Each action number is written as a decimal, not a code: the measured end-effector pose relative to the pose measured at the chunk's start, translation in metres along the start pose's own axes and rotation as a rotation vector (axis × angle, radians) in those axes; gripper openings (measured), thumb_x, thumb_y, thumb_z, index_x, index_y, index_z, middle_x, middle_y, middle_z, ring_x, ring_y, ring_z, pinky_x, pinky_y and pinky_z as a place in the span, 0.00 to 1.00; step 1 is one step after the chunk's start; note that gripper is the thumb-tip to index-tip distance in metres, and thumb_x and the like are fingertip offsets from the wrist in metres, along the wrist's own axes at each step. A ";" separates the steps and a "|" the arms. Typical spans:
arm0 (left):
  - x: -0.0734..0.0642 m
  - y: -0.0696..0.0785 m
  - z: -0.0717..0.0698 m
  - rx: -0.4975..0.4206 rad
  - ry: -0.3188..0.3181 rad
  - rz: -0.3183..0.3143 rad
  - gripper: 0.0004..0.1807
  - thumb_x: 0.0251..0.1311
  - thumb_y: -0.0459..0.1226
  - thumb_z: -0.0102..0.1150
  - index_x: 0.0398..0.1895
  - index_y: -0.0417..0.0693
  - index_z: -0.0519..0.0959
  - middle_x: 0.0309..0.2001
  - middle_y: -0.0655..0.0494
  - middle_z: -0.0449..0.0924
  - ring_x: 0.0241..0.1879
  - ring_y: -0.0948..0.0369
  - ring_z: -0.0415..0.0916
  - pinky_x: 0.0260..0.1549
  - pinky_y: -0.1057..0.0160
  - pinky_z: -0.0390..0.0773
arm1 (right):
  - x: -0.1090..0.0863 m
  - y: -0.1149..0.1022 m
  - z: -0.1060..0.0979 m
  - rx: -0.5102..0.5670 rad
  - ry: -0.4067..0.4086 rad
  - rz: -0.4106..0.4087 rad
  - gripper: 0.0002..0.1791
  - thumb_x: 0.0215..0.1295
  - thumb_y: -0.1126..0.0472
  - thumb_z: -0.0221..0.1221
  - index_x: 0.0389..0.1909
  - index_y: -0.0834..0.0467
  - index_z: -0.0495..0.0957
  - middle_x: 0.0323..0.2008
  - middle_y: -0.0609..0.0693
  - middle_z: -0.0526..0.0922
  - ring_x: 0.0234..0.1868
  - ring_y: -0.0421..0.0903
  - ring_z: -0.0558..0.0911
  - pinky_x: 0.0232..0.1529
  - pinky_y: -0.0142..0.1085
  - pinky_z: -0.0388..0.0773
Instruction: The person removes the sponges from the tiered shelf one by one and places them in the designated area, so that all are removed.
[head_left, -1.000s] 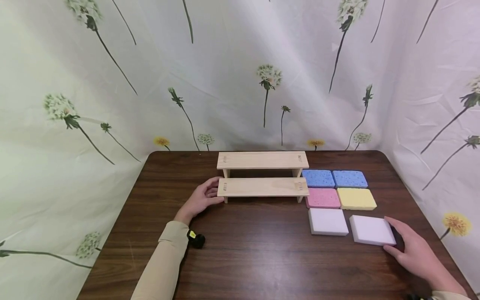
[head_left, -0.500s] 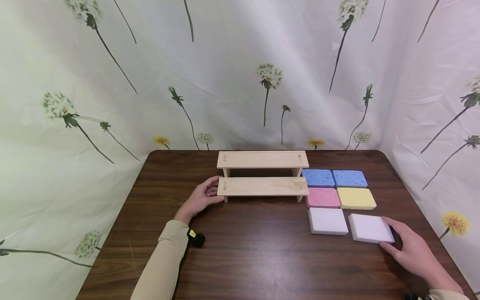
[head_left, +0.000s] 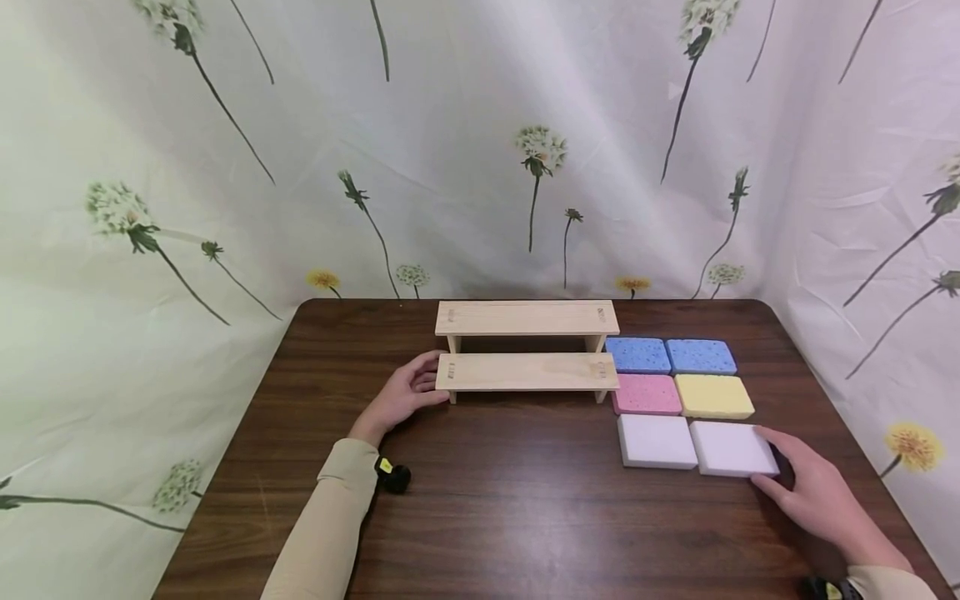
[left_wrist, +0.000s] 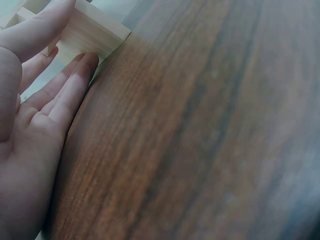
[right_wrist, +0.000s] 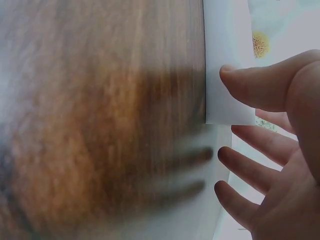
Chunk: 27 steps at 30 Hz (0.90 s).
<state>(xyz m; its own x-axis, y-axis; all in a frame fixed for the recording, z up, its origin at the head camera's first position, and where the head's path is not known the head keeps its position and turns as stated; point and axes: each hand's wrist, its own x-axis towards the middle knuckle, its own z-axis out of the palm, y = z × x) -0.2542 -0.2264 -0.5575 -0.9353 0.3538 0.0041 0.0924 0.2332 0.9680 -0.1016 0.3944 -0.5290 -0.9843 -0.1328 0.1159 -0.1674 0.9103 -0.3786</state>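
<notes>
My right hand (head_left: 813,493) holds a white sponge (head_left: 733,447) by its right end, thumb at the near edge and index finger at the far corner. In the right wrist view the thumb lies on the side of this white sponge (right_wrist: 230,65), and the lower fingers are spread off it. Close to its left side lies a second white sponge (head_left: 657,442). My left hand (head_left: 401,400) rests against the left end of a two-tier wooden stand (head_left: 527,372). The left wrist view has its fingers nearly straight beside the stand's leg (left_wrist: 90,32).
Behind the white sponges lie a pink sponge (head_left: 647,394) and a yellow sponge (head_left: 713,396). Two blue sponges, one on the left (head_left: 637,356) and one on the right (head_left: 701,357), form the back row. A flower-printed curtain (head_left: 465,167) borders the brown table (head_left: 495,517).
My right hand has slid the right white sponge leftward and slightly away from me, narrowing the gap to the other white sponge. The left hand stays at the stand.
</notes>
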 end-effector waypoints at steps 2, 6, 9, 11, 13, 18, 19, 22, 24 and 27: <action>0.000 0.000 0.000 0.000 0.001 0.001 0.44 0.63 0.30 0.74 0.80 0.38 0.61 0.69 0.34 0.71 0.66 0.42 0.74 0.61 0.63 0.78 | 0.001 -0.001 0.000 0.004 0.009 -0.014 0.41 0.53 0.68 0.77 0.67 0.73 0.70 0.60 0.76 0.75 0.59 0.75 0.75 0.54 0.68 0.73; 0.000 0.001 0.001 0.004 -0.002 0.001 0.44 0.63 0.31 0.74 0.79 0.39 0.62 0.69 0.35 0.71 0.66 0.43 0.75 0.60 0.64 0.78 | 0.002 -0.002 -0.001 0.006 0.018 -0.035 0.40 0.53 0.69 0.77 0.67 0.72 0.71 0.59 0.75 0.76 0.59 0.74 0.75 0.53 0.67 0.73; -0.001 0.002 0.001 0.003 -0.004 0.000 0.44 0.62 0.31 0.74 0.79 0.39 0.62 0.69 0.35 0.72 0.66 0.44 0.75 0.60 0.65 0.78 | 0.003 -0.002 -0.002 0.004 0.020 -0.047 0.40 0.53 0.69 0.77 0.66 0.72 0.71 0.59 0.75 0.76 0.58 0.74 0.76 0.53 0.67 0.73; 0.000 0.002 0.002 -0.001 -0.003 0.000 0.44 0.62 0.30 0.74 0.79 0.39 0.62 0.69 0.35 0.71 0.66 0.43 0.74 0.60 0.65 0.79 | 0.003 -0.002 -0.002 0.002 0.025 -0.058 0.40 0.53 0.69 0.77 0.66 0.72 0.71 0.59 0.75 0.76 0.58 0.74 0.76 0.53 0.67 0.73; -0.001 0.002 0.002 -0.002 -0.005 0.001 0.44 0.63 0.30 0.74 0.79 0.39 0.62 0.69 0.35 0.71 0.66 0.43 0.74 0.61 0.63 0.79 | 0.004 -0.002 -0.002 0.000 0.032 -0.068 0.40 0.52 0.69 0.77 0.66 0.71 0.71 0.59 0.74 0.77 0.58 0.74 0.76 0.53 0.66 0.74; 0.000 0.003 0.002 -0.003 -0.008 -0.008 0.44 0.63 0.31 0.74 0.79 0.39 0.62 0.69 0.34 0.71 0.66 0.43 0.74 0.61 0.61 0.78 | 0.005 -0.001 -0.002 -0.003 0.019 -0.059 0.40 0.53 0.68 0.77 0.66 0.71 0.71 0.59 0.74 0.76 0.58 0.74 0.76 0.53 0.67 0.74; 0.000 0.003 0.002 0.001 -0.009 -0.010 0.44 0.63 0.31 0.74 0.79 0.39 0.62 0.69 0.35 0.71 0.66 0.43 0.74 0.61 0.62 0.78 | 0.005 -0.001 -0.002 -0.004 0.013 -0.054 0.40 0.53 0.68 0.77 0.66 0.71 0.71 0.60 0.75 0.76 0.58 0.74 0.76 0.53 0.67 0.73; -0.001 0.002 0.002 0.006 -0.007 -0.012 0.44 0.63 0.32 0.74 0.79 0.40 0.62 0.69 0.35 0.71 0.65 0.43 0.75 0.61 0.62 0.79 | 0.006 -0.001 -0.002 -0.007 -0.003 -0.037 0.40 0.54 0.67 0.77 0.67 0.72 0.70 0.60 0.75 0.75 0.59 0.75 0.75 0.54 0.68 0.73; -0.001 0.001 0.002 0.010 -0.007 -0.009 0.44 0.63 0.32 0.74 0.79 0.39 0.62 0.69 0.35 0.71 0.65 0.43 0.75 0.61 0.63 0.79 | 0.007 -0.001 -0.002 -0.007 -0.012 -0.030 0.40 0.55 0.67 0.76 0.67 0.72 0.70 0.61 0.76 0.75 0.60 0.75 0.75 0.55 0.68 0.72; -0.001 -0.001 0.003 0.009 -0.009 -0.009 0.44 0.63 0.32 0.74 0.79 0.39 0.62 0.69 0.34 0.71 0.66 0.43 0.75 0.61 0.62 0.79 | 0.007 -0.001 -0.003 -0.008 -0.023 -0.022 0.40 0.55 0.67 0.76 0.67 0.72 0.70 0.61 0.76 0.74 0.60 0.75 0.74 0.55 0.69 0.72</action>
<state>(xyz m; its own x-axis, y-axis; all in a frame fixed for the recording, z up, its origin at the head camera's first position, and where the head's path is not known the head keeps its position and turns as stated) -0.2523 -0.2246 -0.5588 -0.9330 0.3598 -0.0071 0.0872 0.2449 0.9656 -0.1077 0.3934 -0.5252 -0.9814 -0.1621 0.1032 -0.1891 0.9100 -0.3690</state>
